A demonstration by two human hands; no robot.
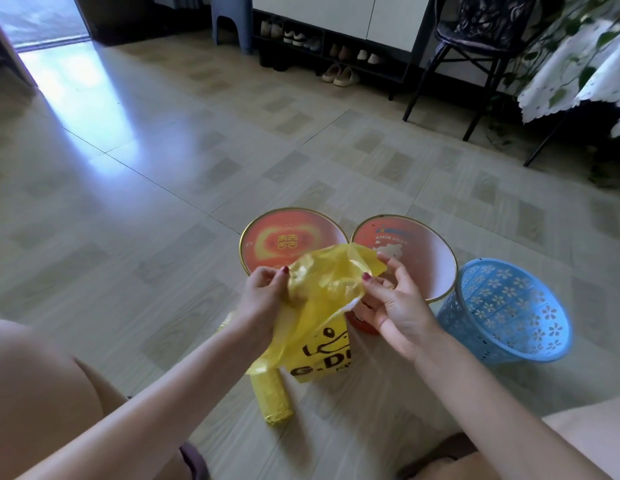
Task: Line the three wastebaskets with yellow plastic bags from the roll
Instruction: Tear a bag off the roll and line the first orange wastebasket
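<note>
while both hands' fingers pinch the yellow bag (pixel 322 285) mouth, left hand (pixel 263 299) and right hand (pixel 395 303) are opening it; next, spread it over an unlined wastebasket (pixel 263 220).

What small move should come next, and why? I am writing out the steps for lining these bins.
Probably pull the two hands apart to open the yellow bag's mouth. The left hand and right hand both pinch its bunched top edge, it is not yet spread, and the orange wastebasket just behind it stands unlined.
</note>
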